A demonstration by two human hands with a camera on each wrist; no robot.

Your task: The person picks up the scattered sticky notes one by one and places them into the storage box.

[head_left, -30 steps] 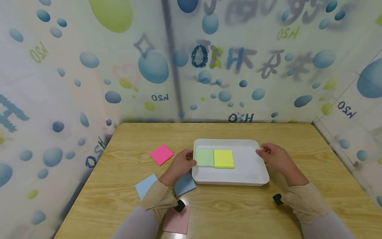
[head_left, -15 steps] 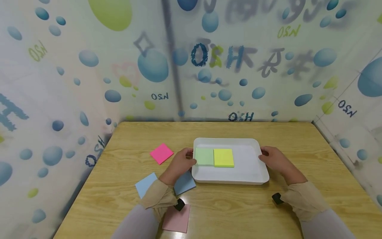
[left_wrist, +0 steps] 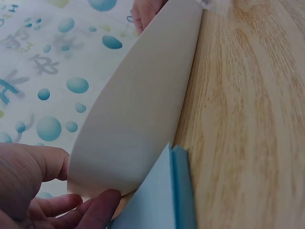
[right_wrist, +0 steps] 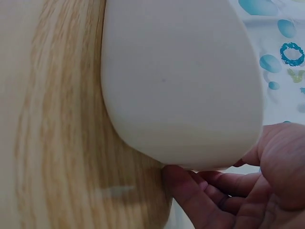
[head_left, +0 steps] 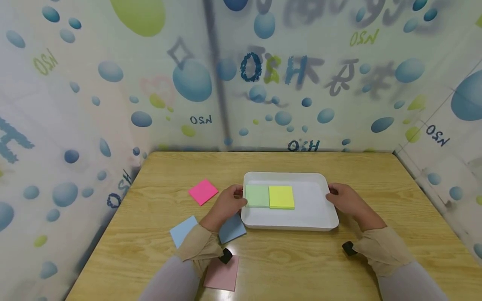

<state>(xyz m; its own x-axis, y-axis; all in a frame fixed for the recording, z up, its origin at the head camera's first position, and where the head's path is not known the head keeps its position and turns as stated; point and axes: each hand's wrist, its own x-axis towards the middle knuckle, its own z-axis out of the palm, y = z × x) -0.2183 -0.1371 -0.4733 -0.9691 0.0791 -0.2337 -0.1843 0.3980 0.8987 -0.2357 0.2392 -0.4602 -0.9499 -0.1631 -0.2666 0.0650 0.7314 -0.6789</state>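
A shallow white tray (head_left: 312,202) sits on the wooden table in the head view. Inside, toward its left end, a pale green sticky note pad (head_left: 257,196) lies beside a yellow one (head_left: 281,197). My left hand (head_left: 227,205) holds the tray's left end, thumb at the rim; the left wrist view shows its fingers against the tray's outer wall (left_wrist: 138,105). The right end is held by my right hand (head_left: 348,202), its thumb at the rim. From the right wrist, fingertips show at the tray's lower corner (right_wrist: 190,143).
A bright pink pad (head_left: 203,192) lies left of the tray. Two blue pads, one lighter (head_left: 182,231) and one darker (head_left: 232,230), lie by the left forearm, partly hidden. A dusty pink pad (head_left: 222,274) is nearer the front. Patterned walls border the table (head_left: 293,259).
My right hand has gone from raised fingers at the tray's right rim to a grip on that end. The left hand keeps its hold, and the tray and pads stay put.
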